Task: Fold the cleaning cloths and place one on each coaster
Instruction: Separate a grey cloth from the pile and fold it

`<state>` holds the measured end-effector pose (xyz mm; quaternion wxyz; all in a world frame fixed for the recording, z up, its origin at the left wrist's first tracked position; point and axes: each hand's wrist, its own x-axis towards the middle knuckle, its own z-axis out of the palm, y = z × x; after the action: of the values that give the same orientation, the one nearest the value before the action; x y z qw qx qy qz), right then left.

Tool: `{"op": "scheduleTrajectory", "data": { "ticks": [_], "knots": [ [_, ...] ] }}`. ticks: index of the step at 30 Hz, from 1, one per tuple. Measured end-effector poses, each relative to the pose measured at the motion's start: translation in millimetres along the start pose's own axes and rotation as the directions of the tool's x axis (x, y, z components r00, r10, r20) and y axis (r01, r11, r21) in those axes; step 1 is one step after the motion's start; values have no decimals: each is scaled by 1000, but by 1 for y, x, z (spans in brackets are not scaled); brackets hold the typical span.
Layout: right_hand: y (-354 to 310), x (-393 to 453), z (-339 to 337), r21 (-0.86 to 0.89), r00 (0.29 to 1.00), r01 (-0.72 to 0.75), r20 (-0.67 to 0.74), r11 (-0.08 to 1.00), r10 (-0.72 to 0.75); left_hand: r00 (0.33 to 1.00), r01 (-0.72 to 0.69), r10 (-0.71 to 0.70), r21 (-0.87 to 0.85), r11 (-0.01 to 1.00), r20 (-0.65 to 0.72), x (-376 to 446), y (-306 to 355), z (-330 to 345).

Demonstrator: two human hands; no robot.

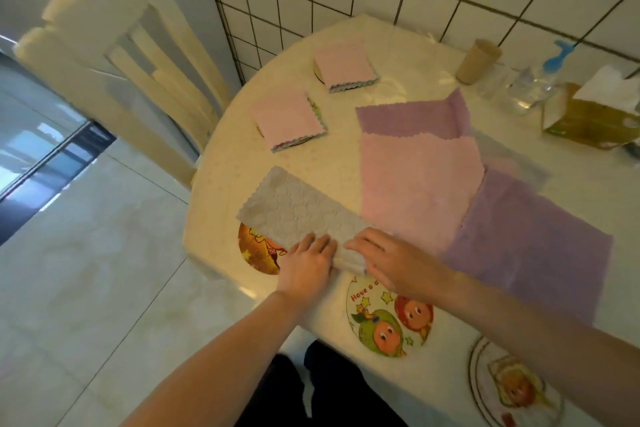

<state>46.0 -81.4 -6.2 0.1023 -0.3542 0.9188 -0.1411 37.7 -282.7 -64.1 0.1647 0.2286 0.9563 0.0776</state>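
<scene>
Here both hands, left (309,262) and right (388,262), press flat on the white cloth (298,215), mid-fold; next, fold it toward 10 o'clock, then onto a coaster (258,251).

Hidden and cut-off parts

Two far coasters (320,74) are mostly covered by folded cloths (344,64); an orange coaster (258,250) is half hidden under the white cloth (298,208). The plate (512,388) is cut by the bottom edge.

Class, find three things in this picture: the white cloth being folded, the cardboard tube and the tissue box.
white cloth (294,208), head view, middle of its textured top.
cardboard tube (476,62), head view, its side wall.
tissue box (585,123), head view, its front face.
</scene>
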Motion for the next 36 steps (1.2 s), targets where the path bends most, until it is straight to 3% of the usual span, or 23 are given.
{"op": "scheduleTrajectory", "data": {
  "ticks": [4,8,12,14,18,19,21,23,25,28,32,36],
  "knots": [
    [48,23,-4,-94,999,50,3,994,-50,997,22,-23,16,1000,72,-2,3,11],
    [82,65,4,-234,951,292,170,927,-257,998,45,-44,-38,998,40,-6,4,20],
    [99,88,11,-268,829,501,421,823,-368,999,39,-38,-204,978,13,-10,-1,18],
    [106,94,10,-225,808,531,426,817,-407,998,41,-53,-370,928,-23,-12,-6,14],
    [115,106,7,-90,800,464,471,881,-373,973,82,-210,-723,686,-90,-15,-18,5],
    [117,108,8,-55,828,407,444,912,-343,959,118,-274,-789,603,-67,-14,-20,1],
    [115,117,8,142,912,151,361,978,-193,895,214,-444,-911,353,38,-11,-27,-7],
    [109,132,10,409,976,-63,214,911,-29,802,241,-572,-970,40,176,-3,-38,-16],
    [100,151,13,573,986,-168,103,802,134,696,199,-643,-947,-253,318,6,-49,-21],
    [84,181,18,611,934,-355,197,708,299,636,178,-584,-832,-525,504,14,-63,-22],
    [80,196,27,417,868,-495,282,762,409,659,186,-512,-780,-598,551,14,-68,-20],
    [80,196,25,412,842,-539,279,735,462,693,166,-505,-796,-582,514,10,-67,-23]
  ]
}}
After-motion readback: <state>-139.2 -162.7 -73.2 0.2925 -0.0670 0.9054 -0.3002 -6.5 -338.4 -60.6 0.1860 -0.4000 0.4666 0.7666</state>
